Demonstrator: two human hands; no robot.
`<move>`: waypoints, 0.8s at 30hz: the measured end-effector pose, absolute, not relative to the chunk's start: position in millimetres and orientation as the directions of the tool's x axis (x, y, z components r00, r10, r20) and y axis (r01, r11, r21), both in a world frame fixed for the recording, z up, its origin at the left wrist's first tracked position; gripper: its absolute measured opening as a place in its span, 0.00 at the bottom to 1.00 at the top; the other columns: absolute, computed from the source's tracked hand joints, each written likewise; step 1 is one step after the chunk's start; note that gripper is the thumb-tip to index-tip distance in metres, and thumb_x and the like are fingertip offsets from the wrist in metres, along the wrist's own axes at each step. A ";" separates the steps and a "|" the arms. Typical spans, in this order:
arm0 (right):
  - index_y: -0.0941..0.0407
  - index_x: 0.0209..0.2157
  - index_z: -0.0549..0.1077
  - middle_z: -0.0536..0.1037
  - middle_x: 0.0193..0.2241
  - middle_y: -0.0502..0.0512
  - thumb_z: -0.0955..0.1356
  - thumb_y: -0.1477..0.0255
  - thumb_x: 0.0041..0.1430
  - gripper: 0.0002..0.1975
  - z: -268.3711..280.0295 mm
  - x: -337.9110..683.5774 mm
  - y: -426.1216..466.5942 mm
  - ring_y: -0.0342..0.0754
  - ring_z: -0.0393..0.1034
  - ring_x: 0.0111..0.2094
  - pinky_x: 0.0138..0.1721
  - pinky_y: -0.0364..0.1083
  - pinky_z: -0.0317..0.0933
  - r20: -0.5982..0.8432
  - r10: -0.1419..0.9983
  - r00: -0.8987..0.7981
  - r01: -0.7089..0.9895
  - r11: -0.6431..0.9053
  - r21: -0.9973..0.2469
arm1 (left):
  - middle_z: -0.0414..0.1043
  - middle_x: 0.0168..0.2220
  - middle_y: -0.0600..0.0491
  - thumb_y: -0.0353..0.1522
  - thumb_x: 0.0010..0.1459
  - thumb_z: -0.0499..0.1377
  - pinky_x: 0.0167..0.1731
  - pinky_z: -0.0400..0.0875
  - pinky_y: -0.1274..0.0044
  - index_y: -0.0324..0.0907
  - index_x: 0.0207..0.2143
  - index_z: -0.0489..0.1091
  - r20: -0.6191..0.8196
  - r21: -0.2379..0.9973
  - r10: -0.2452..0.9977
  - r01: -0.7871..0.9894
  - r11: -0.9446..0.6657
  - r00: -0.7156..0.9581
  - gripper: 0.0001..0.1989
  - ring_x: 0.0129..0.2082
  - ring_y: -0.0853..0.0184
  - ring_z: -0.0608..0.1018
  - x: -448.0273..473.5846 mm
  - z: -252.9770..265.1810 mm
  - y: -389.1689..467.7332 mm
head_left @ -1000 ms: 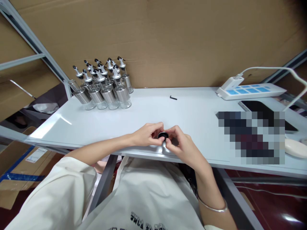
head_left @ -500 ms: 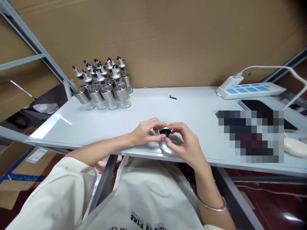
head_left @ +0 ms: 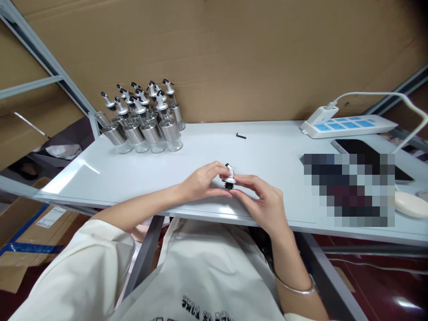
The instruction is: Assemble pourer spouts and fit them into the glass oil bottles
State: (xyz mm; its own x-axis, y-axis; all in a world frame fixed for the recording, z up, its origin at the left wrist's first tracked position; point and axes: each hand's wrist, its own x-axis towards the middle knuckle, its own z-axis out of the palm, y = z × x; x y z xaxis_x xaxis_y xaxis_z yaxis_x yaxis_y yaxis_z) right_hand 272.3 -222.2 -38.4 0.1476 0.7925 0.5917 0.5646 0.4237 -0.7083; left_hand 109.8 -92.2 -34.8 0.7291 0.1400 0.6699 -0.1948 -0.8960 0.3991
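Between my two hands, above the front part of the table, a silver pour spout stands upright with its black ribbed stopper pointing down. My left hand pinches it from the left, thumb below at the stopper and fingers at the neck. From the other side my right hand grips the spout's rim with fingertips, its thumb under the stopper. Behind the hands, a small black strip with a bent end lies on the white table.
At the back left stand several glass bottles with steel sleeves, most topped with spouts; one bottle at the left has an open neck. On the right are a power strip, a phone, a pixelated item and a pale round object.
The spout has been tilted upright, so its nozzle and black tip now show above my fingers. My right hand has shifted slightly, its fingers straighter.
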 end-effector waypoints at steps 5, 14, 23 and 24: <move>0.55 0.41 0.75 0.82 0.38 0.56 0.69 0.71 0.59 0.08 -35.3 270.8 -222.9 0.51 0.80 0.40 0.39 0.48 0.76 0.520 0.838 0.166 0.516 0.375 -0.770 | 0.73 0.42 0.45 0.44 0.58 0.60 0.43 0.73 0.70 0.41 0.44 0.65 0.580 0.479 0.196 -0.136 -0.867 0.790 0.18 0.42 0.64 0.76 108.5 -35.0 -90.8; 0.52 0.45 0.72 0.81 0.42 0.56 0.66 0.70 0.62 0.10 -34.5 272.0 -223.2 0.51 0.80 0.40 0.35 0.46 0.76 0.467 0.875 0.129 0.559 0.325 -0.763 | 0.75 0.37 0.48 0.45 0.59 0.59 0.40 0.74 0.73 0.40 0.49 0.68 0.550 0.481 0.231 -0.078 -0.874 0.803 0.21 0.37 0.66 0.78 107.8 -32.0 -94.0; 0.53 0.46 0.71 0.81 0.41 0.57 0.65 0.70 0.62 0.11 -35.3 274.5 -223.7 0.51 0.80 0.38 0.32 0.45 0.73 0.421 0.903 0.084 0.598 0.293 -0.746 | 0.76 0.35 0.46 0.42 0.62 0.58 0.37 0.72 0.75 0.39 0.47 0.71 0.590 0.411 0.170 -0.112 -0.905 0.789 0.18 0.34 0.67 0.76 106.3 -34.2 -93.3; 0.53 0.46 0.71 0.82 0.40 0.57 0.65 0.70 0.62 0.11 -33.7 276.5 -224.3 0.51 0.80 0.38 0.33 0.46 0.73 0.407 0.911 0.067 0.606 0.287 -0.742 | 0.76 0.35 0.46 0.42 0.61 0.58 0.37 0.72 0.75 0.39 0.47 0.71 0.576 0.409 0.165 -0.108 -0.906 0.800 0.18 0.33 0.67 0.76 106.6 -34.5 -93.2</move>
State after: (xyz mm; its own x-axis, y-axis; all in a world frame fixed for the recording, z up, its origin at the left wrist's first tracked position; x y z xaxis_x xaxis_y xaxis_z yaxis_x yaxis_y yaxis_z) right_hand 276.5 -224.3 -33.7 0.0668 0.9111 0.4066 0.6057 0.2869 -0.7422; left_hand 106.6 -93.2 -34.5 0.8005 0.1648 0.5763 -0.1078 -0.9062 0.4088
